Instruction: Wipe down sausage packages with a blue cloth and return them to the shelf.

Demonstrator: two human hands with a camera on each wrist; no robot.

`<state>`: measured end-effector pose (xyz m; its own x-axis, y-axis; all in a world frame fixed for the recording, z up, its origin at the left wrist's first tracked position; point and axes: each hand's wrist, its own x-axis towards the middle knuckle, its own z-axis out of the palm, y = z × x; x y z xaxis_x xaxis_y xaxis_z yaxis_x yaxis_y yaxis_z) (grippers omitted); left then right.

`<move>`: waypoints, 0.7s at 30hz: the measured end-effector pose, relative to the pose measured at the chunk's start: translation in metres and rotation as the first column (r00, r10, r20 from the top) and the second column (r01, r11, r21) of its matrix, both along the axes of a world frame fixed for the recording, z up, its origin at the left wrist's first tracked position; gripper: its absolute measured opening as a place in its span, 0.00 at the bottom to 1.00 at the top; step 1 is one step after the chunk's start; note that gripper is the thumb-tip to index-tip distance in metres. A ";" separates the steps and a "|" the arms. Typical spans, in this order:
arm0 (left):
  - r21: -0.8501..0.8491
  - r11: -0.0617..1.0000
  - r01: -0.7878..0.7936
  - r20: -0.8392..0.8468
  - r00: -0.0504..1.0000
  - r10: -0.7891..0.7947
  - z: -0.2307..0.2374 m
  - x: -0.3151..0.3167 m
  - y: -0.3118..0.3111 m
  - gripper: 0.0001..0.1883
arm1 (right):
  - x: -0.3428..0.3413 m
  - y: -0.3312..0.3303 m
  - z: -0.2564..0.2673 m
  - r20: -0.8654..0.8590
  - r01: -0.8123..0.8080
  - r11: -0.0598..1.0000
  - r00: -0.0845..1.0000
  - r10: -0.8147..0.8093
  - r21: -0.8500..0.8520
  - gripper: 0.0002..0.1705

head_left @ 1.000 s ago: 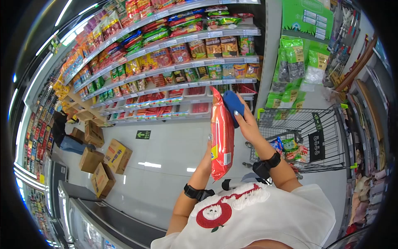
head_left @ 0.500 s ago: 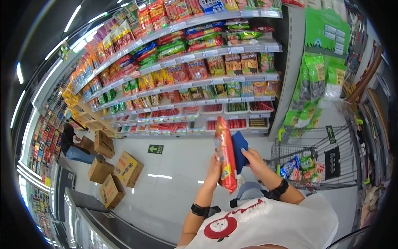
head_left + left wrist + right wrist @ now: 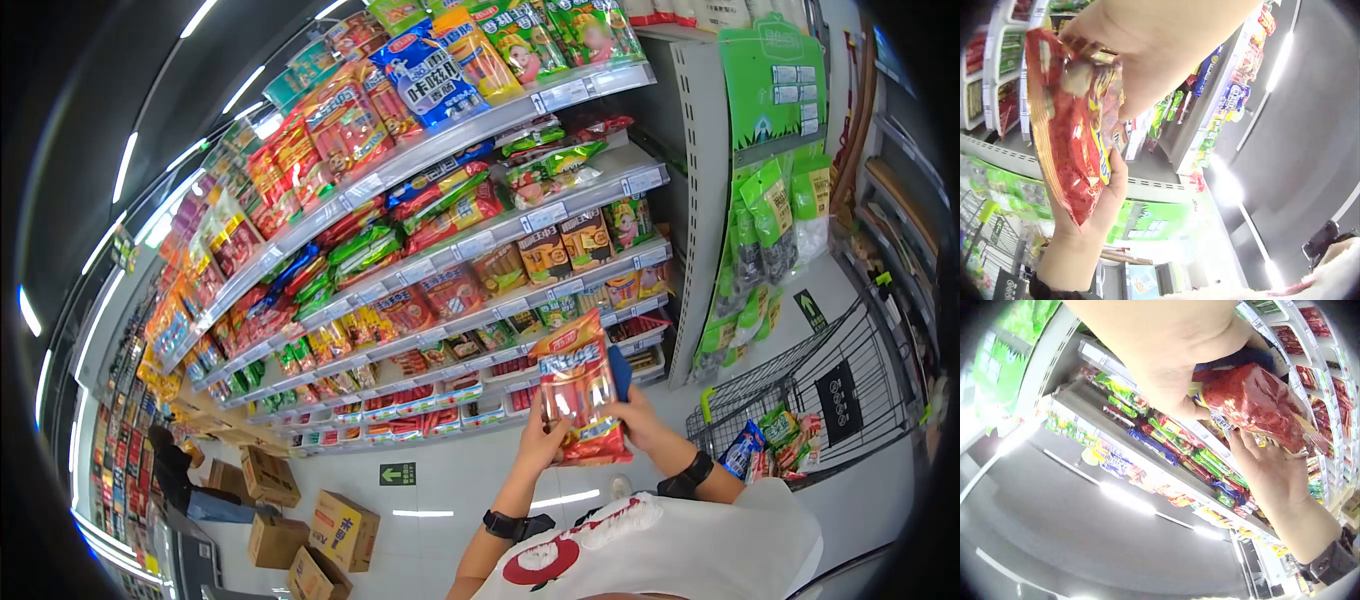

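Note:
A red plastic pack of sausages [image 3: 580, 385] is held upright before the shelves, its printed front turned to the head view. My left hand [image 3: 543, 440] grips it by the lower left side, the thumb over the front. On the other side my right hand [image 3: 645, 422] holds a flat dark blue object [image 3: 621, 374] behind the pack, its thumb at the pack's edge. That blue object is mostly hidden, and its kind cannot be told. In the right wrist view the pack [image 3: 1260, 400] lies between both hands.
Shelves [image 3: 480, 240] full of packaged snacks rise in front. At right, a shopping cart [image 3: 830, 390] holds several bags [image 3: 780, 440]. Green-labelled bags [image 3: 765, 220] hang at the shelf end. Cardboard boxes [image 3: 340, 530] stand on the floor at left, near a crouching person [image 3: 185, 480].
The pack has turned from edge-on to show its front, and both hands stay on it. The head view has shifted, with the shelves now nearer and tilted.

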<state>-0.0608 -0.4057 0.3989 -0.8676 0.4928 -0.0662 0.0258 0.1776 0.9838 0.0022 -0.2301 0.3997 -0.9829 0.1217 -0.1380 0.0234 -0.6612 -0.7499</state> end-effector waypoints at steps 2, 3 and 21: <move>-0.037 0.998 0.046 -0.092 0.995 -0.049 -0.005 -0.024 0.001 0.39 | -0.021 0.013 -0.001 0.061 0.076 0.997 0.995 -0.074 -0.027 0.24; -0.005 0.999 0.044 -0.054 0.998 -0.044 0.006 -0.028 0.004 0.39 | -0.030 0.017 0.002 0.071 0.105 0.993 0.992 -0.101 -0.055 0.23; 0.472 0.761 0.444 0.294 0.735 -0.611 0.097 -0.177 0.046 0.19 | -0.101 0.013 0.084 -0.123 0.601 0.796 0.797 -0.591 0.066 0.21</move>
